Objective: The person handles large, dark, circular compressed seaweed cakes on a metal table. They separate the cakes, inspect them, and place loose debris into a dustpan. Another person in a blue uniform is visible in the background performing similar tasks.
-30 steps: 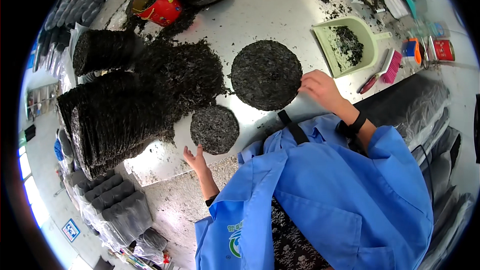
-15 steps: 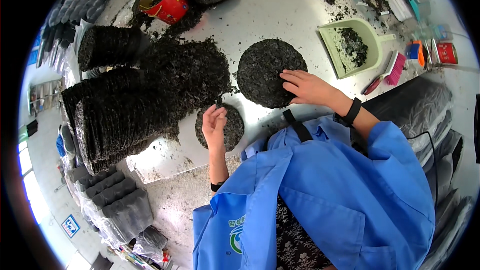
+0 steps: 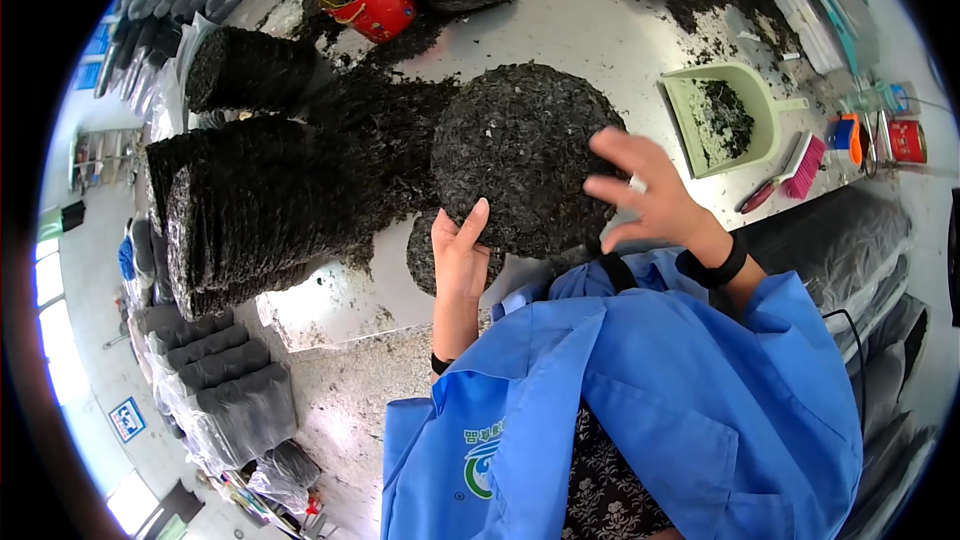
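Note:
A large round disc of dark dried flakes, resembling seaweed (image 3: 520,130), is raised over the worktop, gripped at its lower-left edge by my left hand (image 3: 460,245). My right hand (image 3: 645,200) is open, fingers spread and slightly blurred at the disc's right side; whether they touch it is unclear. A smaller disc (image 3: 427,260) shows partly behind my left hand. Stacks of similar dark discs (image 3: 245,220) and a loose pile of dark flakes (image 3: 385,130) lie to the left.
Further back on the worktop (image 3: 555,25) are a red bucket (image 3: 375,10) and more discs. At right are a green dustpan (image 3: 700,125) holding flakes, a pink brush (image 3: 800,165) and small containers (image 3: 905,140). Wrapped bundles (image 3: 230,390) stand beside the worktop.
The large disc has come toward me and left, off its earlier spot, into my left hand, which rose from the small disc. My right fingers, earlier resting on it, are spreading apart.

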